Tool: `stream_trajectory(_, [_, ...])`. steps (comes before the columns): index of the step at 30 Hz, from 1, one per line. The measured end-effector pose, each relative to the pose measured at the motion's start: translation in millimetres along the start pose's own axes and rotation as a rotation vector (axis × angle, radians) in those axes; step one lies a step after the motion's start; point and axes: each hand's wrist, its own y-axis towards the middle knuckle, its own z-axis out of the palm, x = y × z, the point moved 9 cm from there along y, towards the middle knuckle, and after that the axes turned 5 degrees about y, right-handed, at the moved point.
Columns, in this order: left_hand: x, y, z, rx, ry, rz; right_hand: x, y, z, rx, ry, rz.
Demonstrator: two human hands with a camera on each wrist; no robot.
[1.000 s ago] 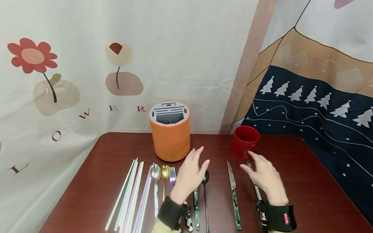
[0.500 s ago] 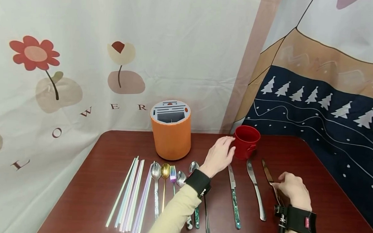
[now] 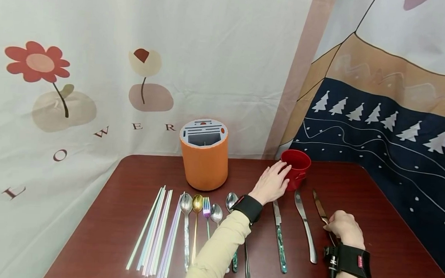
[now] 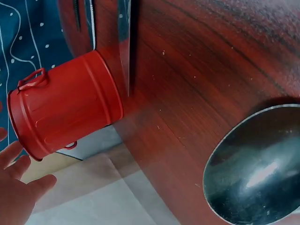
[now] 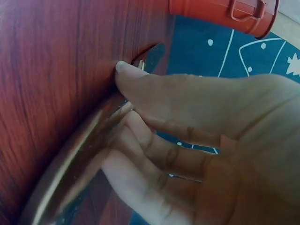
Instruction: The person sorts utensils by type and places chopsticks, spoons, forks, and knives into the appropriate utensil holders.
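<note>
At the right of the table, my right hand [image 3: 344, 227] has its thumb and fingers on either side of a gold table knife [image 3: 319, 206]. The right wrist view has the knife's handle [image 5: 70, 164] pinched low over the wood. My left hand [image 3: 270, 183] reaches to a red metal mug [image 3: 297, 177], fingers extended over its near left side in the head view. From the left wrist, the fingers lie beside the rim of the upright mug [image 4: 70, 103], not curled round it. A silver knife [image 3: 305, 225] and a green-handled knife [image 3: 280, 241] lie between the hands.
An orange cylindrical holder [image 3: 204, 167] with a slotted top stands at the back. To the left lie several pale chopsticks [image 3: 158, 231], a silver spoon [image 3: 185, 203], a gold spoon [image 3: 197, 204] and a purple fork [image 3: 206, 209]. Printed cloth hangs behind the table [image 3: 107, 217].
My left hand has moved right, from over the cutlery to the mug's side. My right hand has moved from near the mug down and right to the gold knife, gripping it.
</note>
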Motion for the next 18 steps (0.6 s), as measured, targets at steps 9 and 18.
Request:
stream_trajectory(9, [-4.2, 4.2, 7.5, 0.018, 0.101, 0.046, -5, 0, -5.5, 0.020, 0.006, -0.009])
stream_trajectory(18, [-2.7, 7.8, 9.2, 0.110, 0.168, 0.064, 31, -18, -57.1, -0.366, 0.147, -0.189])
